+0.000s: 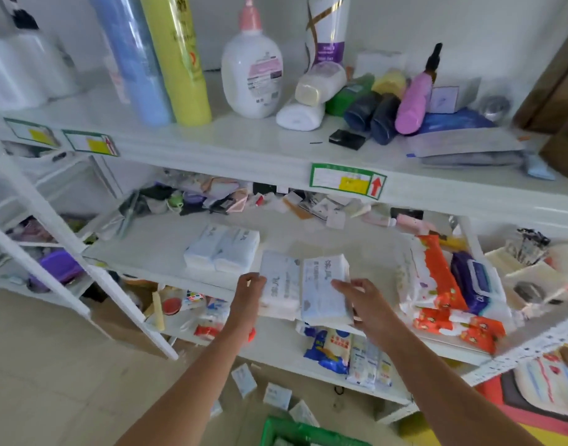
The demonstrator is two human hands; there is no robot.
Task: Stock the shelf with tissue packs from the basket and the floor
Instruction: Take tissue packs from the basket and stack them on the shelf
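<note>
Hands at frame centre, both on tissue packs at the front edge of the middle shelf (167, 249). Left hand (249, 289) pinches the left edge of one white tissue pack (281, 284), fingers curled round it. Right hand (361, 300) grips the right side of a second tissue pack (323, 292), thumb on top, fingers underneath. The two packs sit side by side, touching, overhanging the shelf lip; can't tell whether they rest on the shelf or are fully carried.

Two more pale blue tissue packs (223, 251) already lie on the same shelf, just behind and left of the held pair, side by side.

Right of centre on that shelf: orange-and-white wipes packs (437, 284) and a dark blue wipes pack (475, 281), stacked loosely.

Bottom of frame: loose small tissue packs on the floor (276, 395), near the green basket (295, 431), whose rim shows at the bottom edge. Basket contents mostly out of view.

Upper shelf (244, 146) across top of frame: blue and yellow tall cylinders (154, 59), white pump bottle (252, 78), a jumble of small bottles at upper right. Green-bordered price label (347, 181) on the shelf's front edge.
</note>
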